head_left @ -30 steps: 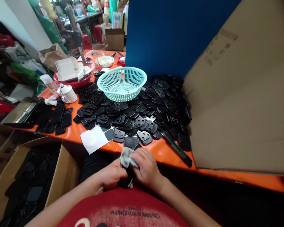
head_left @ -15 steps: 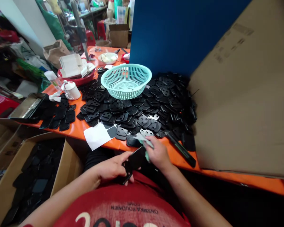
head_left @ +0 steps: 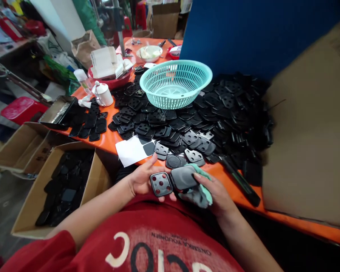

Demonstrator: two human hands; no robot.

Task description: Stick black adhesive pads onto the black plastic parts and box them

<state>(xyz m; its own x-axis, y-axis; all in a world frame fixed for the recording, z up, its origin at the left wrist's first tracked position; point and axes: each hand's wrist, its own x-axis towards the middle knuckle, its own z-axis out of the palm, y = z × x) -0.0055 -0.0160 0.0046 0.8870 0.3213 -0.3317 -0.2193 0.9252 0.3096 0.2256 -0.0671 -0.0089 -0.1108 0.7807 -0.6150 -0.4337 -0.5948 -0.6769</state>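
Note:
A black hinged compact case [head_left: 185, 178] lies unfolded between my hands, low in front of the red shirt. Its left half has several round holes; the right half is a plain, smooth panel. My left hand [head_left: 143, 177] supports the holed half from beneath, thumb raised clear and fingertips showing below it. With thumb on top, my right hand [head_left: 215, 190] grips the plain half's right edge. A crumpled green and grey cloth [head_left: 200, 196] is bunched under that hand, against the case. Just beyond, a case with a textured lid [head_left: 175, 161] lies on the orange table [head_left: 109, 141].
A heap of black cases [head_left: 170, 124] spreads under a mint plastic basket [head_left: 175, 85]. White paper [head_left: 130, 151] lies at the table edge. A long black tool [head_left: 240, 181] sits right, beside a cardboard panel [head_left: 308, 151]. A carton [head_left: 100, 177] of cases stands lower left.
The case has been turned to face me, showing both halves. My right hand has moved from above the case to its right edge, cloth included. The camera view has shifted.

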